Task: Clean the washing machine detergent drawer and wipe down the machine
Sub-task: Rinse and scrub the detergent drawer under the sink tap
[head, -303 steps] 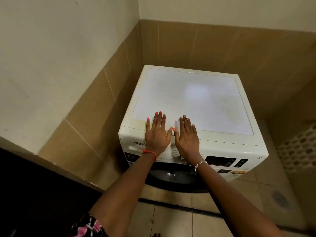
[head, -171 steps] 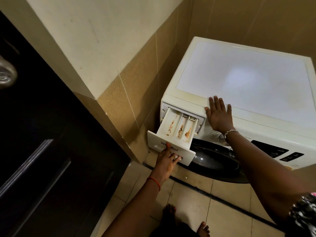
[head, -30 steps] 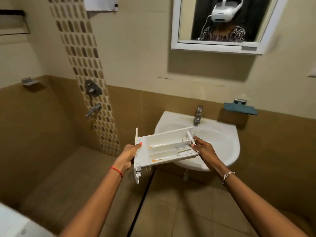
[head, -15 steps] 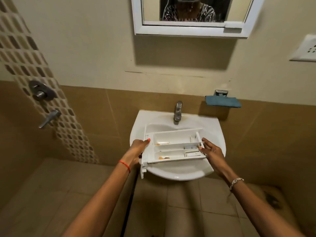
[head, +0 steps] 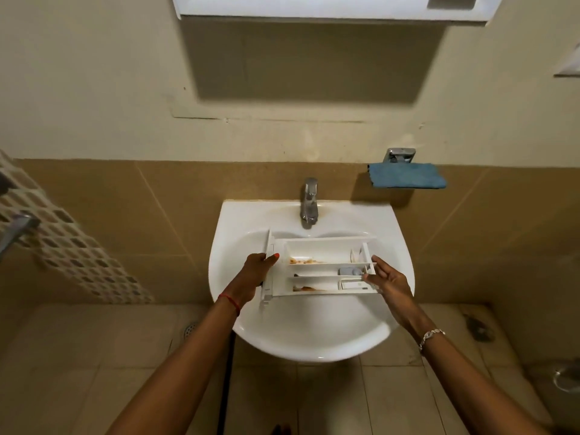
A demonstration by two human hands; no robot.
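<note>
The white detergent drawer (head: pixel 317 253) is held level over the white wash basin (head: pixel 301 334), open side up. Orange-brown residue lies in two of its compartments. My left hand (head: pixel 254 277) grips the drawer's front panel at the left end. My right hand (head: pixel 387 282) holds the right end with its fingers. The washing machine is out of view.
A chrome tap (head: pixel 309 204) stands at the back of the basin. A folded blue cloth (head: pixel 406 175) rests on a wall holder to the right. The mirror frame (head: pixel 329 7) hangs above. A floor drain (head: pixel 190 329) and shower fittings (head: pixel 15 229) are at the left.
I have stepped closer to the basin and tilted my head down. The drawer has come fully over the bowl, still held by both hands.
</note>
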